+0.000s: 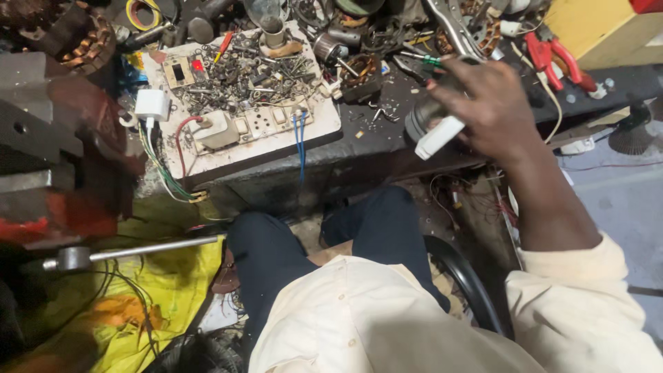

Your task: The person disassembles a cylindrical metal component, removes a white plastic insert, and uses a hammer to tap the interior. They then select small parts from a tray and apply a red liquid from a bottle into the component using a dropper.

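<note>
A white board (207, 155) lies on the dark workbench (387, 148) at upper left of centre, tilted a little, and carries a heap of screws (248, 72) on its far half and a row of pale switches and sockets (266, 123) along its near edge. A white plug adapter (152, 105) sits at the board's left edge with green and white wires running down from it. A yellow box (594, 27) stands at the top right corner, and red-handled pliers (556, 59) lie just left of it. A crumpled yellow bag (145, 297) lies on the floor at lower left, below a red vise (55, 159).

The right hand (487, 110) is raised over the front edge of the bench, right of the board. Its fingers are curled closed around a dark round part (423, 121) with a white bar (439, 137) attached. The bar's long axis runs on a slant, its free end pointing down and left toward the person's knees. A green-handled tool (425, 61) lies on the bench just beyond the fingertips.

The left hand is out of sight.
</note>
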